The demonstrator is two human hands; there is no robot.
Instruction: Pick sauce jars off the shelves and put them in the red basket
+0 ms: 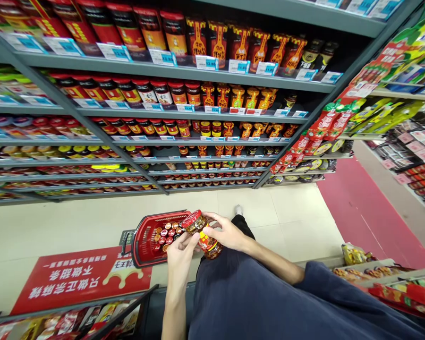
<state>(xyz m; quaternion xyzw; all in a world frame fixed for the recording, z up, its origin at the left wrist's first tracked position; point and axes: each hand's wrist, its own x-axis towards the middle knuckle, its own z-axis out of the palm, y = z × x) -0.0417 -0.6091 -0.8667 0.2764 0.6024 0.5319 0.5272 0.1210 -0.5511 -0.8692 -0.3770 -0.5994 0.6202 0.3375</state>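
A red-lidded glass jar (202, 233) of chili sauce is held in front of me, tilted with its lid to the upper left. My left hand (179, 252) grips the jar from below, fingers curled near the lid. My right hand (228, 231) is wrapped round its body from the right. Just behind the jar, on the floor, stands a red shopping basket (145, 238) holding several small jars with red and dark lids.
Grey shelves (163, 71) packed with red-lidded sauce jars fill the wall ahead. A red floor sticker (81, 278) lies at the left. Snack racks (403, 132) line the right beside a red floor strip. Packaged goods (371, 274) sit on a low shelf near my right side.
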